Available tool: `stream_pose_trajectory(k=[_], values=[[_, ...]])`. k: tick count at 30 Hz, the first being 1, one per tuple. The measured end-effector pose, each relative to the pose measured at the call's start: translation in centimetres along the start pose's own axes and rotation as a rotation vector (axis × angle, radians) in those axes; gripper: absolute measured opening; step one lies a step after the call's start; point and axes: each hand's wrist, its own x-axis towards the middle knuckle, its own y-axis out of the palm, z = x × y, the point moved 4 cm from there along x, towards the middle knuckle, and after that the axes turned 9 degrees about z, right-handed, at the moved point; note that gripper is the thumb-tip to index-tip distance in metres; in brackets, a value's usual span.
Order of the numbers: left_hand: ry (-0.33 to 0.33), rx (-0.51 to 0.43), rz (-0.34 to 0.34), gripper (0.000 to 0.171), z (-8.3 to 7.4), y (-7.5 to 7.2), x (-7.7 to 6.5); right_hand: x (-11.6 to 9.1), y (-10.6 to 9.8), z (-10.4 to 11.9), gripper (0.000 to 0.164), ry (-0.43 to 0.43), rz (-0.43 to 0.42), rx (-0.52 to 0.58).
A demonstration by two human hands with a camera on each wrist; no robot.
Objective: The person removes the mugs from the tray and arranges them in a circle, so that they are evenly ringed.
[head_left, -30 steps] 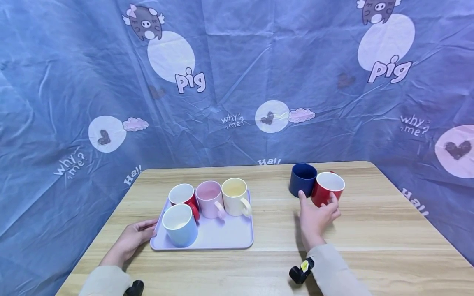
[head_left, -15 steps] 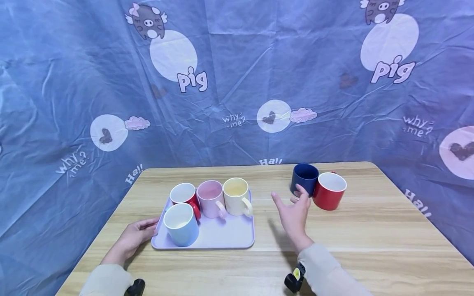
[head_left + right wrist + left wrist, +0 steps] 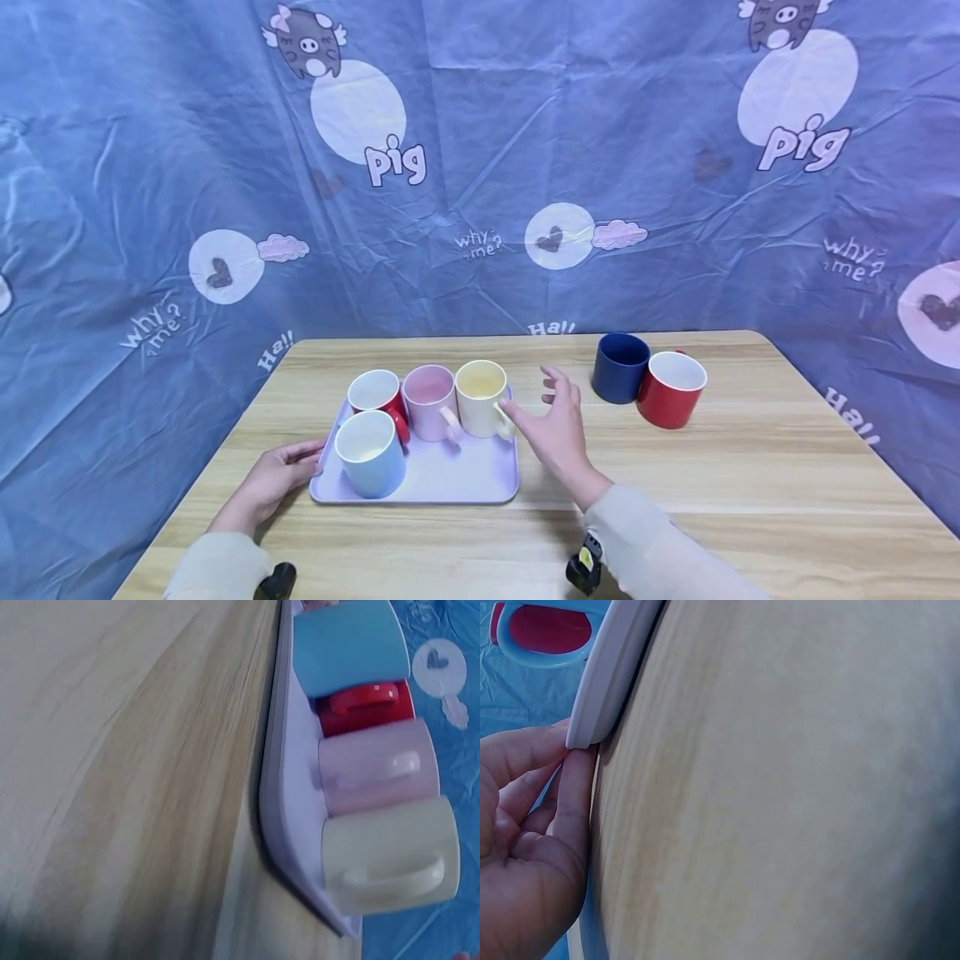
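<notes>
Tray (image 3: 457, 475), pale lilac and roughly rectangular, lies left of centre on a wood-grained table (image 3: 750, 500) and bears four upright mugs. Along its far side stand, from left to right, a red mug (image 3: 373, 387) with a white interior, a pink mug (image 3: 427, 421) and a cream mug (image 3: 476, 412); a light blue mug (image 3: 378, 467) stands in front of the red one. The left hand (image 3: 273, 479) pinches the tray's left edge, one digit above the rim and a finger beneath it, as the left wrist view shows. The right hand (image 3: 558, 429) is released, fingers spread and holding nothing, beside the cream mug; its thumb overlaps that mug's handle in the head view, and contact cannot be told. Well to the right of the tray, a navy mug (image 3: 618, 379) and a second red mug (image 3: 666, 404) stand upright side by side. Blue cloth (image 3: 487, 125), printed with pigs, hearts and lettering, hangs behind.
</notes>
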Motion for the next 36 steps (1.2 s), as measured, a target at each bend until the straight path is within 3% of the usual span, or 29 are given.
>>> stream_pose_trajectory(k=[11,23,36], values=[[-0.012,0.000,-0.012,0.049,-0.1,-0.1,0.0,-0.8,2.2,3.6,0.086,-0.103,0.126,-0.060],[-0.013,-0.013,-0.020,0.049,0.0,-0.1,-0.1,-2.2,5.6,5.8,0.087,-0.234,0.268,-0.064],[-0.017,0.006,-0.025,0.048,0.0,-0.2,0.0,-4.0,9.5,6.3,0.086,-0.243,0.448,-0.175]])
